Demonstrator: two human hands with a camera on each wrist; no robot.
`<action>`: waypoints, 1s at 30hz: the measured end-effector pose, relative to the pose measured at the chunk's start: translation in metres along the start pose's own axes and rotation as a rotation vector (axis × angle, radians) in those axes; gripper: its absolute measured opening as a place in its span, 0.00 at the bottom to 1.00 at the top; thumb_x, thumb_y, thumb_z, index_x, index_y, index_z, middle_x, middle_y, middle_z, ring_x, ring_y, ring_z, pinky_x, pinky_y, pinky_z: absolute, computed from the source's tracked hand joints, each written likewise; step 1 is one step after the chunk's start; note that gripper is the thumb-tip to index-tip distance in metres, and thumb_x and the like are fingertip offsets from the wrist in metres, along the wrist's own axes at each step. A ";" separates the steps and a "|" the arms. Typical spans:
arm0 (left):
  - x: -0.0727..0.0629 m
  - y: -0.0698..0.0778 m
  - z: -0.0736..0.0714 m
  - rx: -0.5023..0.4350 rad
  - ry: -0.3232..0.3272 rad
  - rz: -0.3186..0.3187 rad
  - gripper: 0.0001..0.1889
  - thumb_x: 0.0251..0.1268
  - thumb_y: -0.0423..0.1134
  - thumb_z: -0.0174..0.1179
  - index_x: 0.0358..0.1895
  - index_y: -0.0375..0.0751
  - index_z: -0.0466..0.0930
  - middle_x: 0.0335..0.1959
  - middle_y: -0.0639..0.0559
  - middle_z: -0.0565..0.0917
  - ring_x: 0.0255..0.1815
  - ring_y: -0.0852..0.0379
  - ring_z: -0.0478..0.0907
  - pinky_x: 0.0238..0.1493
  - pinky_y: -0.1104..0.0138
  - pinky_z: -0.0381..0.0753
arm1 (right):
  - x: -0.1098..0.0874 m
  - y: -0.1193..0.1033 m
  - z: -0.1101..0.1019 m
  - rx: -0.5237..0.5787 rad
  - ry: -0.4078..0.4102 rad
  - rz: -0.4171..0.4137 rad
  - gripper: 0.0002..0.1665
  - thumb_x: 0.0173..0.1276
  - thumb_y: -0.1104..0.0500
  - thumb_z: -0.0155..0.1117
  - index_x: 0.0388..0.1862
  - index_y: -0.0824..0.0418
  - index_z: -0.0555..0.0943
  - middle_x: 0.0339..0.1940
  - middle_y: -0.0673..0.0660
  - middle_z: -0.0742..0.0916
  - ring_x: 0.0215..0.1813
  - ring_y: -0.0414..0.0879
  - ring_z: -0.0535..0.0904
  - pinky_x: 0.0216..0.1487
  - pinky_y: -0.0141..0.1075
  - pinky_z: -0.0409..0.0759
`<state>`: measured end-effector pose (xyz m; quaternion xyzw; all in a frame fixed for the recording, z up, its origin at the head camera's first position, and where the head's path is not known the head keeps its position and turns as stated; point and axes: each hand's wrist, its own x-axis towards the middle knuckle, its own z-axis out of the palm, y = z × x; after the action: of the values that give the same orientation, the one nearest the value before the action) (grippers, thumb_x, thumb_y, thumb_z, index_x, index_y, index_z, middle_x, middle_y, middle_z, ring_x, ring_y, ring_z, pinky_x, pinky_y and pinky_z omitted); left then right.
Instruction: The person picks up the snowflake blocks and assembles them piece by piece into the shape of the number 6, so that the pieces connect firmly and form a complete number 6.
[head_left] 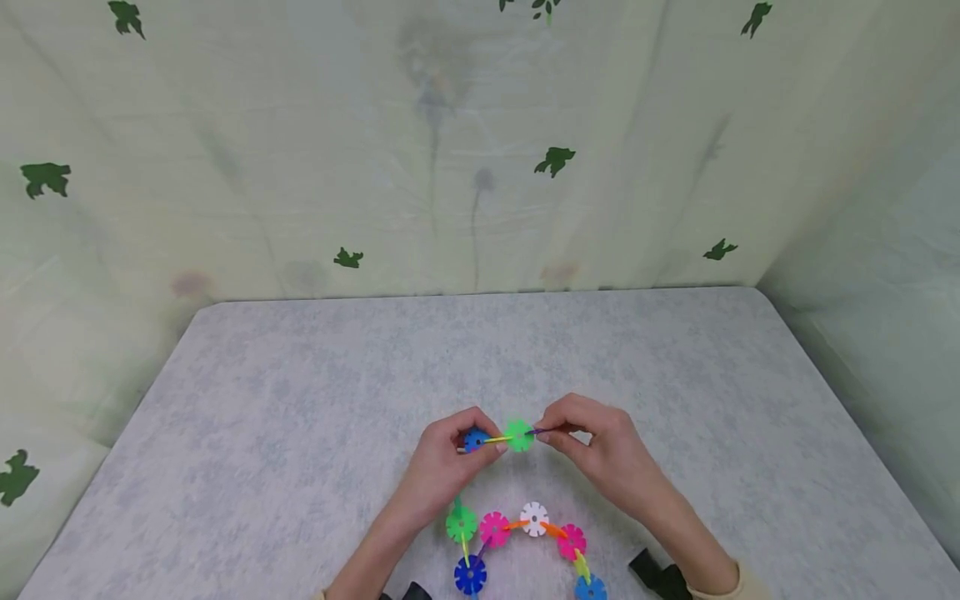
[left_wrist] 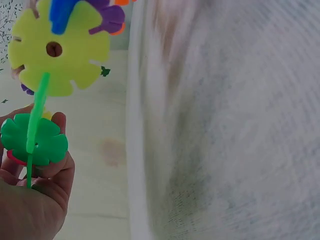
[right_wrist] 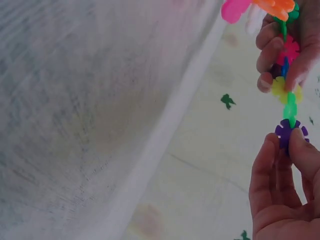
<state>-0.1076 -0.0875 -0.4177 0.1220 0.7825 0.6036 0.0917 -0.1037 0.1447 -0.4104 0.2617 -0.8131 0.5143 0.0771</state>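
Note:
A chain of notched plastic flower discs, slotted edge to edge, stretches between my hands. My left hand (head_left: 448, 454) grips it near a blue disc (head_left: 474, 440) and a yellow one seen edge-on; a light green disc (head_left: 519, 435) shows between the hands. Thumb and fingers of my right hand (head_left: 603, 446) pinch a purple disc (right_wrist: 285, 132) at the chain's end, joined to the light green disc. In the right wrist view, a pink disc (right_wrist: 289, 49) lies within the left hand's fingers. A dark green disc (left_wrist: 42, 142) sits by my left palm in the left wrist view.
More of the chain hangs or lies nearer me, with a green disc (head_left: 461, 524), a dark blue disc (head_left: 470, 575), a white disc (head_left: 535, 518) and pink ones. The grey table (head_left: 300, 375) meets a pale curtain (head_left: 300, 167) at its back and sides.

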 end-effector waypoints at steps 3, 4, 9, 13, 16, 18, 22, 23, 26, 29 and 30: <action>0.001 0.000 0.001 0.017 -0.003 -0.015 0.03 0.61 0.31 0.67 0.34 0.41 0.82 0.28 0.53 0.79 0.28 0.57 0.68 0.28 0.70 0.67 | 0.000 0.000 0.001 0.035 -0.016 0.044 0.12 0.63 0.65 0.69 0.39 0.48 0.85 0.37 0.43 0.85 0.38 0.42 0.81 0.42 0.38 0.83; 0.001 0.000 0.001 0.020 -0.001 -0.019 0.03 0.61 0.30 0.67 0.34 0.41 0.82 0.28 0.53 0.79 0.28 0.57 0.68 0.28 0.70 0.67 | 0.000 0.000 0.001 0.048 -0.017 0.062 0.11 0.63 0.65 0.69 0.38 0.47 0.85 0.37 0.43 0.85 0.38 0.42 0.81 0.43 0.39 0.83; 0.002 -0.002 0.001 0.009 0.010 -0.014 0.03 0.61 0.31 0.67 0.34 0.43 0.83 0.29 0.54 0.79 0.29 0.57 0.69 0.30 0.69 0.68 | 0.000 0.002 0.003 0.105 -0.013 0.106 0.08 0.64 0.63 0.69 0.38 0.49 0.85 0.36 0.44 0.85 0.38 0.44 0.82 0.44 0.39 0.83; 0.002 -0.004 0.000 -0.017 0.023 0.001 0.04 0.62 0.36 0.68 0.36 0.47 0.83 0.31 0.53 0.80 0.30 0.56 0.71 0.31 0.69 0.70 | 0.000 0.005 0.005 0.141 0.000 0.159 0.07 0.65 0.61 0.69 0.39 0.49 0.85 0.37 0.46 0.85 0.39 0.45 0.83 0.45 0.39 0.83; 0.003 -0.006 -0.001 -0.045 0.020 -0.010 0.08 0.61 0.37 0.69 0.42 0.45 0.82 0.36 0.52 0.82 0.34 0.55 0.75 0.33 0.69 0.74 | 0.001 0.007 0.005 0.176 -0.010 0.229 0.07 0.65 0.60 0.69 0.41 0.50 0.84 0.39 0.48 0.86 0.41 0.45 0.84 0.46 0.38 0.83; 0.004 -0.007 -0.003 -0.091 0.002 -0.036 0.13 0.60 0.34 0.69 0.47 0.41 0.80 0.39 0.50 0.84 0.37 0.55 0.78 0.35 0.68 0.76 | 0.002 0.008 0.004 0.189 -0.035 0.279 0.09 0.66 0.61 0.69 0.44 0.52 0.84 0.41 0.50 0.85 0.43 0.47 0.84 0.46 0.37 0.83; 0.004 -0.006 -0.007 -0.243 -0.057 -0.101 0.21 0.61 0.29 0.63 0.57 0.32 0.72 0.46 0.44 0.83 0.38 0.52 0.77 0.38 0.68 0.76 | 0.005 0.011 0.000 0.128 -0.125 0.380 0.13 0.69 0.59 0.67 0.51 0.54 0.82 0.47 0.52 0.85 0.48 0.47 0.82 0.47 0.36 0.82; 0.004 -0.006 -0.009 -0.282 -0.069 -0.116 0.22 0.61 0.27 0.61 0.59 0.31 0.70 0.48 0.43 0.83 0.41 0.51 0.77 0.39 0.68 0.76 | 0.005 0.012 -0.001 0.108 -0.164 0.404 0.14 0.69 0.57 0.66 0.53 0.54 0.81 0.48 0.52 0.85 0.48 0.46 0.82 0.47 0.36 0.82; 0.003 -0.007 -0.013 -0.362 -0.096 -0.139 0.25 0.59 0.25 0.58 0.61 0.30 0.66 0.53 0.41 0.80 0.47 0.45 0.76 0.45 0.68 0.75 | 0.005 0.015 -0.006 0.086 -0.321 0.463 0.16 0.70 0.53 0.65 0.55 0.55 0.80 0.50 0.51 0.84 0.49 0.46 0.80 0.47 0.37 0.81; 0.005 -0.009 -0.017 -0.403 -0.101 -0.149 0.27 0.55 0.22 0.55 0.61 0.31 0.65 0.57 0.41 0.78 0.52 0.42 0.74 0.47 0.68 0.75 | 0.002 0.016 -0.009 0.136 -0.525 0.496 0.18 0.68 0.53 0.67 0.54 0.56 0.81 0.48 0.51 0.84 0.47 0.47 0.81 0.46 0.38 0.80; 0.006 -0.010 -0.018 -0.410 -0.099 -0.150 0.27 0.54 0.21 0.54 0.61 0.31 0.66 0.56 0.41 0.78 0.52 0.42 0.74 0.47 0.68 0.75 | 0.001 0.016 -0.010 0.152 -0.586 0.496 0.18 0.66 0.54 0.69 0.54 0.55 0.81 0.48 0.50 0.84 0.45 0.47 0.82 0.45 0.37 0.80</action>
<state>-0.1189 -0.1046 -0.4230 0.0716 0.6447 0.7350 0.1973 -0.1138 0.1584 -0.4189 0.1977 -0.7989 0.4795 -0.3045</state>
